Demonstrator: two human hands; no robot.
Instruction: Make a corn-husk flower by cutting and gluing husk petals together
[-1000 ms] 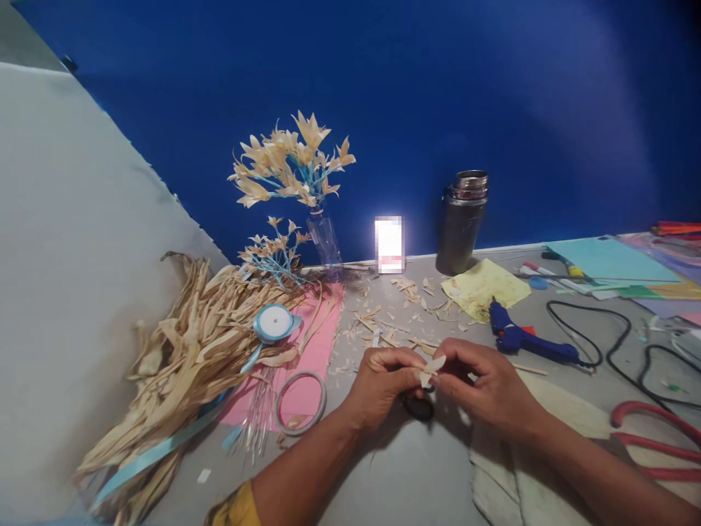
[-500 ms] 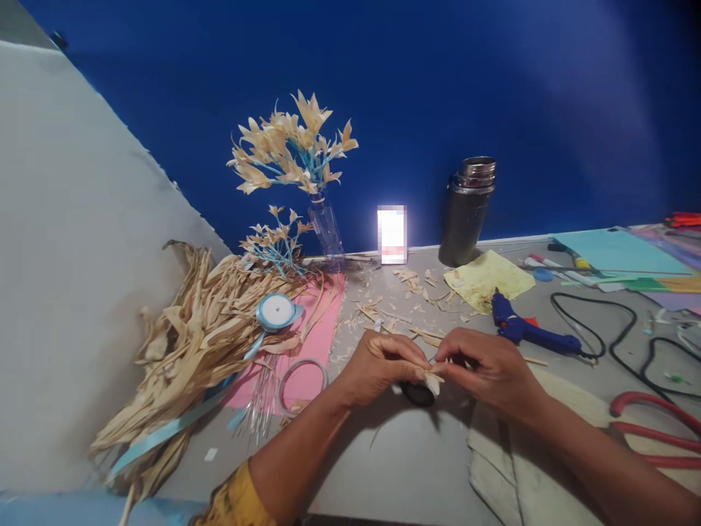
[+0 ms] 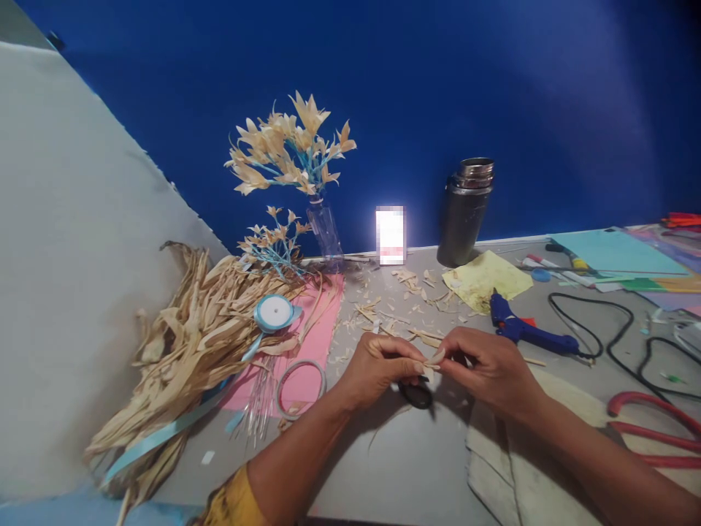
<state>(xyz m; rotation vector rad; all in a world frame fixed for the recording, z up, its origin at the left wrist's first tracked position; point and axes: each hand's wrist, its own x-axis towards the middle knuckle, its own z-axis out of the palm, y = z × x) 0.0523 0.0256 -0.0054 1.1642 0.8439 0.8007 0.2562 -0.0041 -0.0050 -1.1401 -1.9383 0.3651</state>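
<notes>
Small pale pieces of dried husk (image 3: 434, 361) are pinched between the fingertips of my left hand (image 3: 383, 365) and my right hand (image 3: 485, 365). Both hands are closed and almost meet above the grey table. Just beneath the left fingertips lies a black loop (image 3: 416, 397), which looks like a scissor handle; the rest of it is hidden. How the husk pieces join is too small to make out.
A heap of dried husks (image 3: 186, 343) and a ribbon spool (image 3: 274, 313) lie left, near a pink sheet (image 3: 320, 325). Husk flowers (image 3: 296, 139) stand in a clear bottle (image 3: 326, 230). Right are a dark flask (image 3: 465, 215), a blue glue gun (image 3: 531, 329) and red-handled scissors (image 3: 646, 431).
The husk pieces between my fingertips have shifted; a pale strip now sticks up at the right fingers, and the flap hanging below is gone from sight. Both hands stay nearly in place.
</notes>
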